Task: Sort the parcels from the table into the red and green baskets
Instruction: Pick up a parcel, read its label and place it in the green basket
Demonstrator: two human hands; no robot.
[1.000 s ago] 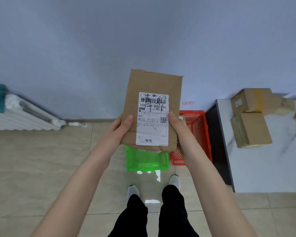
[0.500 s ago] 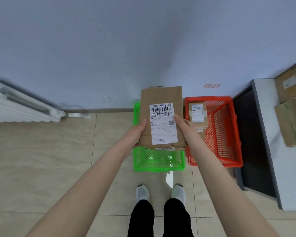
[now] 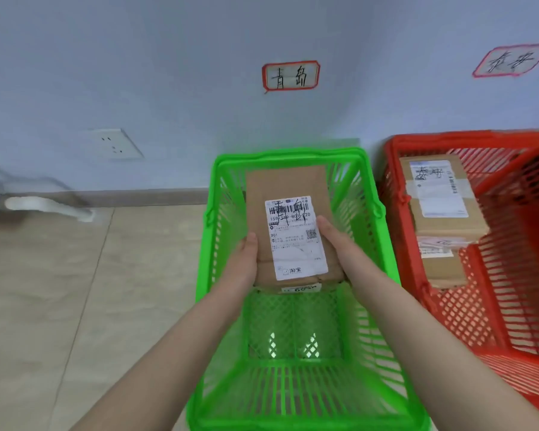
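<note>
Apparently left hand and right hand, outstretched, clasp the parcel.

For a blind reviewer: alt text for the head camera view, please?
A left hand and right hand hold a brown labelled parcel over the green basket. Beside it, a red basket holds more parcels; handwritten signs hang on the wall above them.

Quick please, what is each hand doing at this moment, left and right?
Left hand: holds the left edge of the brown parcel, thumb on top.
Right hand: holds the same parcel's right edge, thumb on its label.
</note>
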